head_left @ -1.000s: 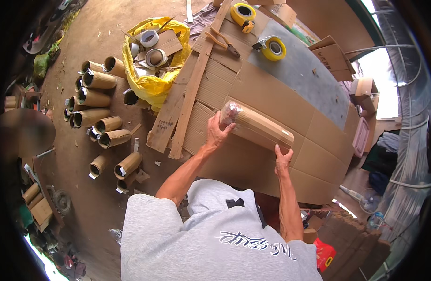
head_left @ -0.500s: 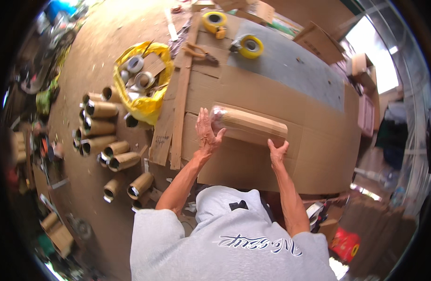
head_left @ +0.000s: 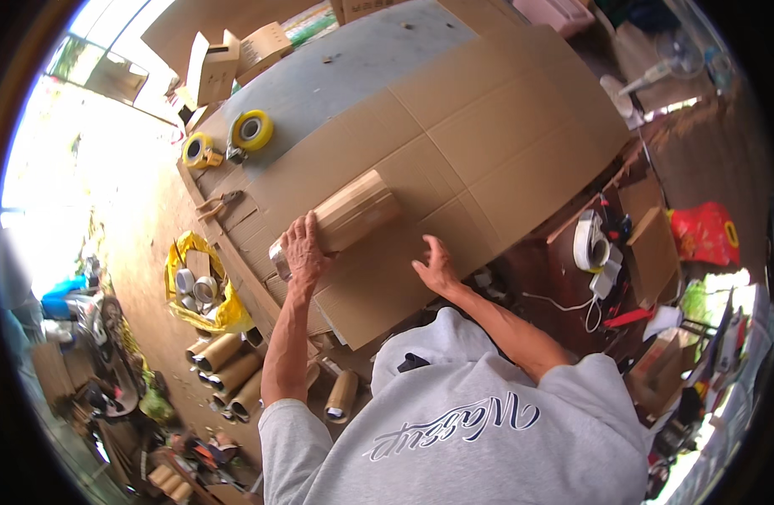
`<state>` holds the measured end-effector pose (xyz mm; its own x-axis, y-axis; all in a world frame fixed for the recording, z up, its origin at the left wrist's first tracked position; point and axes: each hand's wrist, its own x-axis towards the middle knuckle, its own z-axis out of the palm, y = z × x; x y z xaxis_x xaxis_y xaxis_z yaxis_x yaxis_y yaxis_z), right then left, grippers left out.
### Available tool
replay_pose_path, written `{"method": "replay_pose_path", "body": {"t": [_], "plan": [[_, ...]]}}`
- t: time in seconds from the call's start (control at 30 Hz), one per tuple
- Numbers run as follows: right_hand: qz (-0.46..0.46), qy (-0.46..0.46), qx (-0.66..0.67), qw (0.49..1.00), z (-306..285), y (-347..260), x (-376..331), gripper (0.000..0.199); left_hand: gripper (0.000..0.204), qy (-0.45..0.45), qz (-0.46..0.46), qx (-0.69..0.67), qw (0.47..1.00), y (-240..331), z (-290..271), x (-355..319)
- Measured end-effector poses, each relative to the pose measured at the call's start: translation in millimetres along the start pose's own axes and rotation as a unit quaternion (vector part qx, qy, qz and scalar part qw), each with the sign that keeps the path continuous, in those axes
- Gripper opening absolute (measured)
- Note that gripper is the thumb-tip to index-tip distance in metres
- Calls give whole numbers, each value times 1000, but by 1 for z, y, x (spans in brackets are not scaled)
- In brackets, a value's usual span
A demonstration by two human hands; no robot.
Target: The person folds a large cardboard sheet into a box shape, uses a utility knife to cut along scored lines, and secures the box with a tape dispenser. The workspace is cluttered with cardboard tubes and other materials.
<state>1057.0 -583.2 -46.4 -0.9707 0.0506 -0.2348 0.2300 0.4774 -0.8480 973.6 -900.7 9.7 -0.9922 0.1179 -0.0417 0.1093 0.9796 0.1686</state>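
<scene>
A brown cardboard tube [head_left: 359, 208] lies aslant on a flat cardboard sheet [head_left: 505, 126] that covers much of the table. Clear, shiny wrapping shows at its near left end. My left hand [head_left: 304, 251] rests on that end, fingers stretched over it; the palm side is hidden. Off the tube's right side, my right hand [head_left: 437, 266] hovers above the sheet, its fingers apart and nothing in them.
Two yellow tape rolls on dispensers [head_left: 252, 130] and orange-handled pliers [head_left: 220, 204] lie toward the table's left edge. Beside that edge are a yellow bag [head_left: 233, 316] of tape rolls and several cardboard tubes [head_left: 235, 370] on the floor. A white tape dispenser [head_left: 590, 242] sits at right.
The view has swung round to the right. My right hand has come off the tube's right end, while my left hand has moved onto its left end.
</scene>
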Motion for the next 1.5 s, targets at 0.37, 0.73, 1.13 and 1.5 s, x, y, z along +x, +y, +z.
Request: {"method": "replay_pose_path", "body": {"t": [0.37, 0.73, 1.13, 1.5], "plan": [[162, 250, 2, 955, -189, 178, -177, 19, 119, -111, -36, 64, 991, 4, 5, 14], [179, 562, -258, 765, -356, 241, -206, 20, 129, -167, -67, 91, 979, 27, -8, 30], [377, 466, -280, 750, -433, 306, -209, 40, 131, -195, -89, 92, 973, 17, -9, 34], [374, 537, 51, 755, -404, 297, -237, 40, 132, -208, -100, 98, 968, 30, -9, 35]]}}
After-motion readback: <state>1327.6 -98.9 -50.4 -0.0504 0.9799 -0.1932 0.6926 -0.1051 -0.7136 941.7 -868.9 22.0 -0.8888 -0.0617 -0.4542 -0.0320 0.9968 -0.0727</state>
